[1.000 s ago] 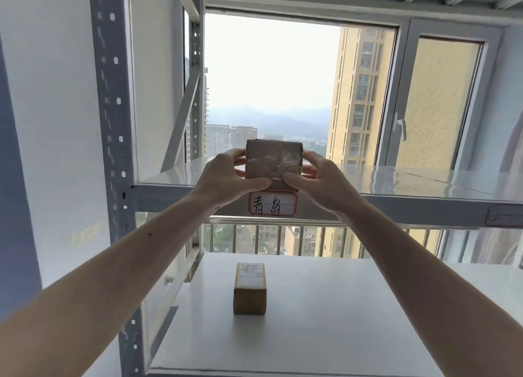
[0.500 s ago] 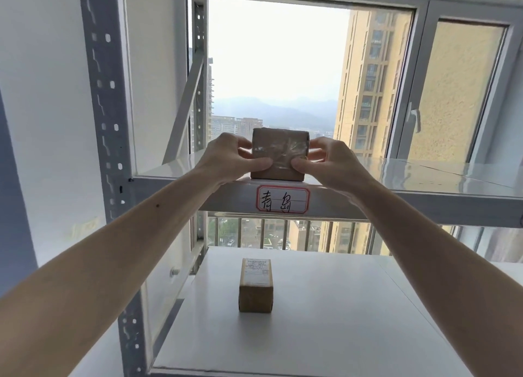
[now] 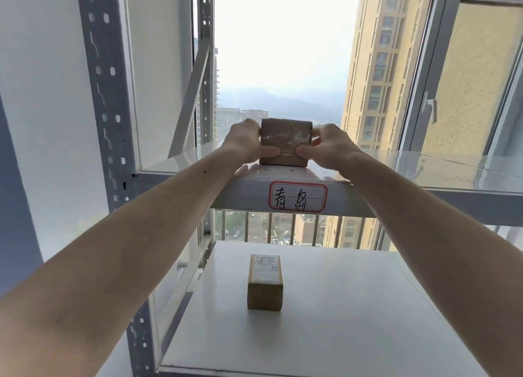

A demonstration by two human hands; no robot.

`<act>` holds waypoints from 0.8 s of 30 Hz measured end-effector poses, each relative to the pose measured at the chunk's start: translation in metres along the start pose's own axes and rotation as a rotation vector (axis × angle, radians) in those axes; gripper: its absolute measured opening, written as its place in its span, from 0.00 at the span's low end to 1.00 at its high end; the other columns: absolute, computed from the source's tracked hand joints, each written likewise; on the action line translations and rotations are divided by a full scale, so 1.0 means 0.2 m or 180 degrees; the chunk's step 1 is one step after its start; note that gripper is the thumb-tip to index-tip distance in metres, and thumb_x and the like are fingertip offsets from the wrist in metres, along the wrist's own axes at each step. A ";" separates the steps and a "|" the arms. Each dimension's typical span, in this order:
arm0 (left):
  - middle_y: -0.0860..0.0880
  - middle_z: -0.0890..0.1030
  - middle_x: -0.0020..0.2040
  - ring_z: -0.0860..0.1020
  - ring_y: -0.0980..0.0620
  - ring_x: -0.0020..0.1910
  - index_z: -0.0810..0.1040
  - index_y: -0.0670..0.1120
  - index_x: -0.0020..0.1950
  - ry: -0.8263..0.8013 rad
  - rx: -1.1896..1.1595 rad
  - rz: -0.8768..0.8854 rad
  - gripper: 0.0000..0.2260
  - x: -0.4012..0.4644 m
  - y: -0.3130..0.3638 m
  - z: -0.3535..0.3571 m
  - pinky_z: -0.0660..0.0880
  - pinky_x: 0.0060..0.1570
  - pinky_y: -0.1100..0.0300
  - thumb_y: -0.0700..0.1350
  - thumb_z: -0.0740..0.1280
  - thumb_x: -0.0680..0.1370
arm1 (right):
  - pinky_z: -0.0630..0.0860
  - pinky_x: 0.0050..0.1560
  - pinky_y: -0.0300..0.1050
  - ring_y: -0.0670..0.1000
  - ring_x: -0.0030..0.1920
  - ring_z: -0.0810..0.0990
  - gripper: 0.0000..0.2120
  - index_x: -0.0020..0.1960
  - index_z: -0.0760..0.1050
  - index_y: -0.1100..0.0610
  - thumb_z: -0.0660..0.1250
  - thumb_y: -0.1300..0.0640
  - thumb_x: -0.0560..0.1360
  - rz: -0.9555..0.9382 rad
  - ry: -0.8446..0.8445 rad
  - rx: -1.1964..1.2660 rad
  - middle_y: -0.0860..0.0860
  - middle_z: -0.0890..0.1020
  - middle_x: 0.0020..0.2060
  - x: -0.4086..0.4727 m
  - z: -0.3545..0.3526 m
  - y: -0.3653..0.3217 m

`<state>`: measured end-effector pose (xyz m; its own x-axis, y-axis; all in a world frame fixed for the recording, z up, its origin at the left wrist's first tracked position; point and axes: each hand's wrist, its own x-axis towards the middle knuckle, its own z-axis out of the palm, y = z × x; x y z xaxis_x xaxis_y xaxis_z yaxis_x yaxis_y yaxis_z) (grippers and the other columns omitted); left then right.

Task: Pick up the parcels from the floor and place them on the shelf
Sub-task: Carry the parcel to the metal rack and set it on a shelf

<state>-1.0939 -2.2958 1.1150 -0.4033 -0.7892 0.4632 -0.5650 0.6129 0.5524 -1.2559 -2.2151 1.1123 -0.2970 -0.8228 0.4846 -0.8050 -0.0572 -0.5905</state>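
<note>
Both hands (image 3: pixel 245 141) (image 3: pixel 329 147) clasp parcel (image 3: pixel 285 141) between them, on shelf (image 3: pixel 424 168).

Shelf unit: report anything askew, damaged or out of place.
Nothing stands out. The taped parcel sits square on the upper shelf, held by the left hand and right hand. The labelled parcel stands upright on the lower shelf.
</note>
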 end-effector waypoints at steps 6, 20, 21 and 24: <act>0.46 0.80 0.51 0.77 0.47 0.47 0.77 0.42 0.61 -0.0061 -0.0008 -0.0124 0.21 0.04 0.00 0.02 0.70 0.44 0.57 0.50 0.75 0.73 | 0.79 0.47 0.51 0.55 0.45 0.80 0.14 0.55 0.80 0.61 0.70 0.54 0.74 0.0116 0.0010 -0.0054 0.59 0.84 0.50 0.05 0.03 0.02; 0.42 0.81 0.57 0.79 0.45 0.51 0.76 0.40 0.61 -0.0062 0.0044 -0.0336 0.20 0.09 -0.01 0.06 0.71 0.46 0.57 0.51 0.73 0.75 | 0.76 0.53 0.51 0.57 0.48 0.78 0.17 0.57 0.78 0.63 0.64 0.50 0.79 0.0185 0.0080 -0.0153 0.60 0.83 0.52 0.10 0.07 0.00; 0.42 0.81 0.58 0.78 0.45 0.51 0.76 0.40 0.61 -0.0054 0.0060 -0.0354 0.21 0.09 -0.01 0.06 0.71 0.47 0.57 0.51 0.73 0.75 | 0.75 0.52 0.50 0.57 0.49 0.78 0.16 0.57 0.78 0.63 0.65 0.51 0.79 0.0192 0.0069 -0.0172 0.60 0.82 0.53 0.09 0.07 0.00; 0.42 0.80 0.61 0.77 0.45 0.54 0.74 0.40 0.64 -0.0016 0.0044 -0.0385 0.24 0.09 -0.01 0.06 0.69 0.48 0.57 0.52 0.73 0.75 | 0.71 0.47 0.46 0.56 0.49 0.77 0.14 0.58 0.77 0.62 0.67 0.54 0.78 0.0174 0.0034 -0.0214 0.59 0.82 0.52 0.10 0.07 0.01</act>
<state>-1.1088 -2.3114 1.1129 -0.3352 -0.8576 0.3901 -0.6197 0.5126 0.5943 -1.2559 -2.2400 1.1115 -0.3466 -0.8175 0.4599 -0.8200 0.0260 -0.5717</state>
